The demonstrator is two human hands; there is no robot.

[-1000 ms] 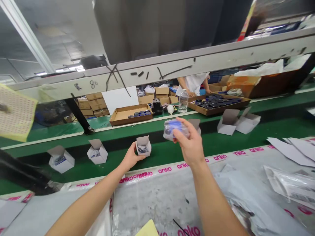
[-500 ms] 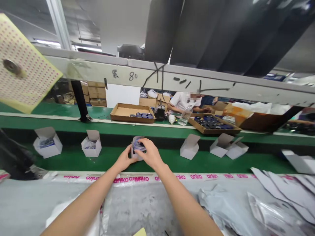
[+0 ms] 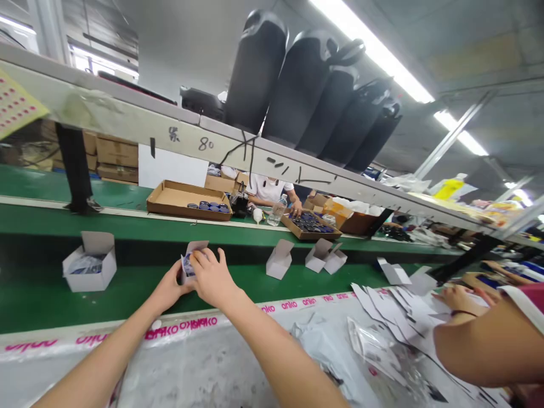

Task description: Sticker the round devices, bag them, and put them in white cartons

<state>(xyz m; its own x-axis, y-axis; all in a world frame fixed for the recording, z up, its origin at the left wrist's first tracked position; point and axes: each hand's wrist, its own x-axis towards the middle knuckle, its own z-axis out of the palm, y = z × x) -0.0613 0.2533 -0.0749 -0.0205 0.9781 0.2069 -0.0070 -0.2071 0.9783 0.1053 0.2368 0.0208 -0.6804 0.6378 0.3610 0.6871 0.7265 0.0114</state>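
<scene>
Green worktop [image 3: 249, 280]: lies beneath the open white carton [image 3: 198, 246].
Right hand [image 3: 212, 277]: fingers in the carton's mouth; whether its grip pinches or only presses, I cannot tell.
Left hand [image 3: 169, 288]: grip clasps the carton's side.
Bagged blue piece [image 3: 189, 266]: now at the carton's mouth; a second ago held apart, so apparently partly seated.

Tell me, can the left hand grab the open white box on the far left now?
Probably not this second: the left hand is holding another open box, with the right hand over its opening. If it let go, the far-left box looks close, along the same green belt.
</scene>
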